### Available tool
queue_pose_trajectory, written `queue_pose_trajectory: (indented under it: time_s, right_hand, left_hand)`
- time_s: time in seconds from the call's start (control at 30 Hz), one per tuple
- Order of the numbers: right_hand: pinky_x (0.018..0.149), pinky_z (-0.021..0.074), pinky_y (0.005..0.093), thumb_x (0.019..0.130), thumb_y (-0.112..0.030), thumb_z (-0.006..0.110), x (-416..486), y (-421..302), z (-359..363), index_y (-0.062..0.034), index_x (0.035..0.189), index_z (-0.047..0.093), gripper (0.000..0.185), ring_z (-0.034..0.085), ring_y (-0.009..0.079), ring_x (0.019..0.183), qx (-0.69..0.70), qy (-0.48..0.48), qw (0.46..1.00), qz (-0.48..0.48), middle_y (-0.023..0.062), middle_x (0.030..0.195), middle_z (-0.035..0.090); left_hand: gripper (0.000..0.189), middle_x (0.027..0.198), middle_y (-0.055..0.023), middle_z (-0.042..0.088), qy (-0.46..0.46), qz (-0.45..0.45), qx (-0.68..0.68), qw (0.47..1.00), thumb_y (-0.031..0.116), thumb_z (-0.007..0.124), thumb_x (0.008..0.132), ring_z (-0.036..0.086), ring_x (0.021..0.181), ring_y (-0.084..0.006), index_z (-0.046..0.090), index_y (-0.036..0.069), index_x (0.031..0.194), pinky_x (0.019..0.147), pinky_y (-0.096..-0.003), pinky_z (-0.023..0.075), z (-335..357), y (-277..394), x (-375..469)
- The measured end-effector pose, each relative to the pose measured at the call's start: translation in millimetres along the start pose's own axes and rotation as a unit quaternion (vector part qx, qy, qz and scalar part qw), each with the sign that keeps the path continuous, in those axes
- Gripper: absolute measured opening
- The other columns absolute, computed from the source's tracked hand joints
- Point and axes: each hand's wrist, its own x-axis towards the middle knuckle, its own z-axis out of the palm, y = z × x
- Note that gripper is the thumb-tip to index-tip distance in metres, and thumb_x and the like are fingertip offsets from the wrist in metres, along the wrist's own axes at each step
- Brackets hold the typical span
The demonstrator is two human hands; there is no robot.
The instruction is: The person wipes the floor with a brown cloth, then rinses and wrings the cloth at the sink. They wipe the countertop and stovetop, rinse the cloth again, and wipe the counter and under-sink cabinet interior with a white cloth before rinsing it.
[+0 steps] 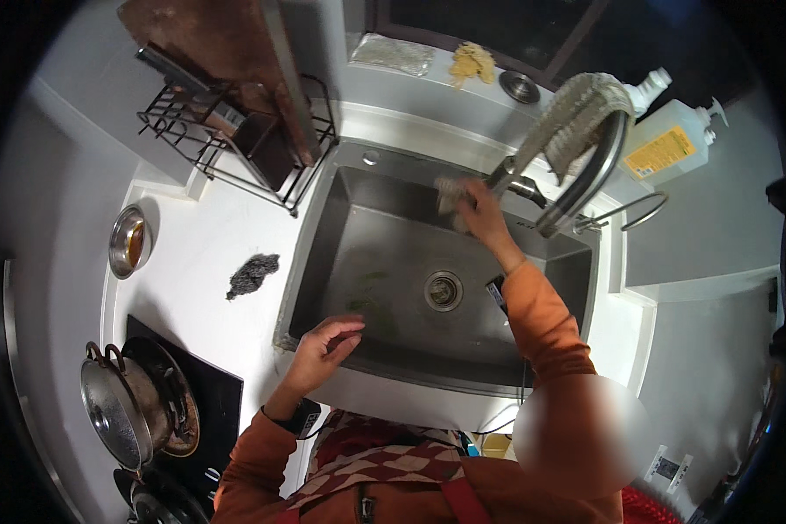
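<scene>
A dark grey kitchen sink (393, 262) lies before me, with a round drain (443, 291) and a few green scraps (361, 302) on its floor. Over the sink's far wall, my right hand (483, 213) grips a pale, crumpled cloth (450, 195); both are motion-blurred. Just to the right of that hand rises the curved metal faucet (596, 173), with a greyish towel (580, 108) draped across it. My left hand (327, 344) hovers at the sink's front left rim, holding nothing, its thumb apart from its bent fingers.
On the left counter are a black scrubbing pad (253, 275) and a metal bowl (130, 242). A black wire rack (255, 177) holds cutting boards. A lidded pot (121, 406) stands at lower left. Behind the faucet is a pump bottle (671, 144); a yellow cloth (473, 63) lies on the ledge.
</scene>
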Motion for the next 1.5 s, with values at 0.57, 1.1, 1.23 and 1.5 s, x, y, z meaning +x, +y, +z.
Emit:
queue_pose_trajectory:
  time_s: [0.57,1.1,1.23,1.5]
  right_hand:
    - [0.082,0.0469,0.0330,0.079,-0.014,0.060,-64.1,-100.0,-48.8,-0.0068,0.114,0.060,0.036,0.060,0.0229,0.093,-0.024,-0.305,0.938,0.160,0.0117,0.102,0.065]
    - [0.090,0.0452,0.0305,0.077,-0.023,0.076,-191.1,-134.2,-98.3,-0.0017,0.120,0.050,0.054,0.055,0.0172,0.100,0.264,0.001,0.925,0.272,0.0086,0.112,0.057]
    - [0.084,0.0468,0.0305,0.075,-0.023,0.076,-191.5,-88.5,-108.6,-0.0020,0.111,0.058,0.046,0.057,0.0165,0.095,0.196,-0.053,0.953,0.226,0.0098,0.105,0.060]
    - [0.079,0.0493,0.0386,0.081,-0.026,0.066,-65.6,-35.0,-127.3,-0.0088,0.114,0.056,0.038,0.058,0.0284,0.089,-0.196,0.137,0.966,0.103,0.0146,0.102,0.059]
  left_hand:
    - [0.024,0.116,-0.0077,0.058,-0.030,-0.055,-0.026,0.998,0.006,0.054,0.092,0.059,0.097,-0.0141,0.059,0.003,0.115,0.082,-0.0247,0.0465,-48.0,-13.9,-8.0]
    - [0.031,0.103,-0.0060,0.061,-0.203,0.137,0.153,0.957,0.008,0.057,0.086,0.058,0.095,-0.0167,0.058,0.007,0.117,0.081,-0.0284,0.0477,131.5,96.1,101.0]
    - [0.023,0.089,-0.0003,0.064,-0.120,0.066,0.144,0.980,0.005,0.052,0.089,0.058,0.079,-0.0087,0.062,0.003,0.110,0.074,-0.0219,0.0470,104.5,102.4,121.8]
    - [0.021,0.091,0.0004,0.063,-0.121,0.048,0.056,0.990,0.013,0.048,0.094,0.056,0.078,-0.0062,0.061,0.001,0.106,0.072,-0.0213,0.0451,104.7,132.1,144.3]
